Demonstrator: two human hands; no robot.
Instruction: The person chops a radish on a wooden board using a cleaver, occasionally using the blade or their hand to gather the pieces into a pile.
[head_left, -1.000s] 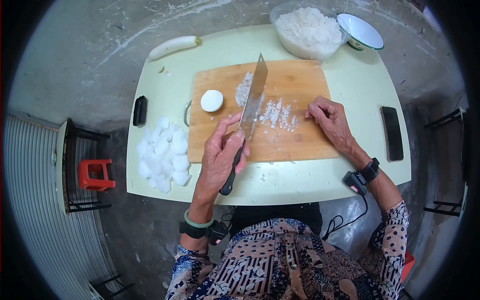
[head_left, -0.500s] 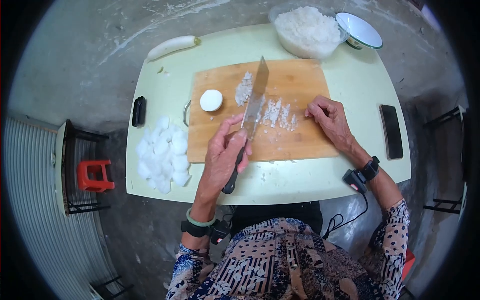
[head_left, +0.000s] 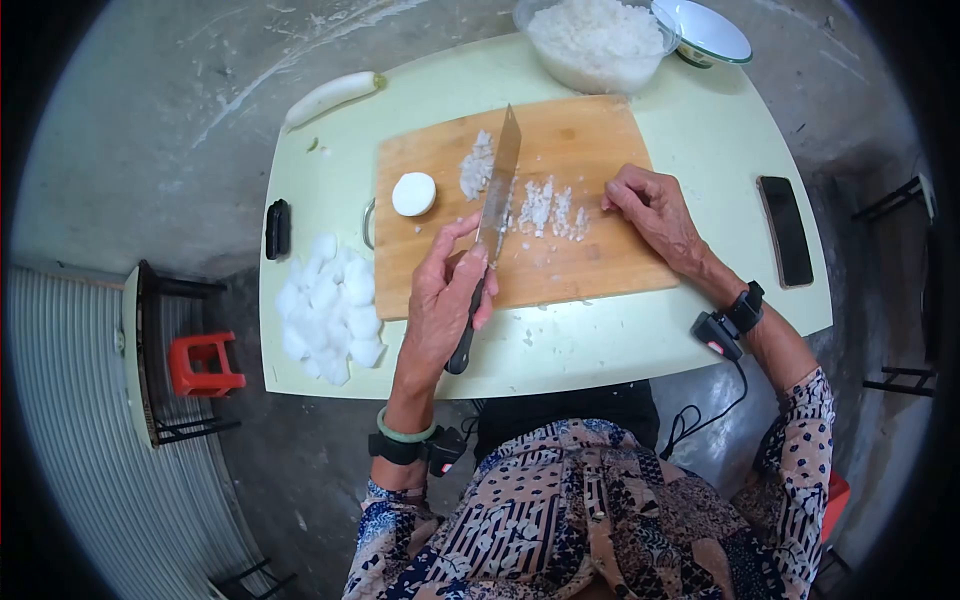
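Note:
In my left hand (head_left: 440, 300) is a cleaver (head_left: 503, 170), gripped around its dark handle, the blade pointing away from me over the cutting board (head_left: 580, 275). Finely chopped white radish (head_left: 537, 208) lies right of the blade, and a flatter pile of radish pieces (head_left: 477, 165) is on its left. Close to the chopped bits, my right hand (head_left: 655, 218) rests at the board's right side with fingers curled in; nothing shows between them. A cut piece of white radish (head_left: 414, 194) sits on the board's left part.
A whole white radish (head_left: 335, 98) lies at the back left. White chunks (head_left: 330, 310) are heaped left of the board. A clear bowl of shredded white food (head_left: 600, 50) and an enamel bowl (head_left: 712, 32) stand at the back. A phone (head_left: 785, 232) lies right, a black object (head_left: 278, 230) left.
The cleaver's blade has turned to a narrower, more edge-on angle, still in my left hand. My right hand stays curled at the board's right side. The camera view has shifted slightly.

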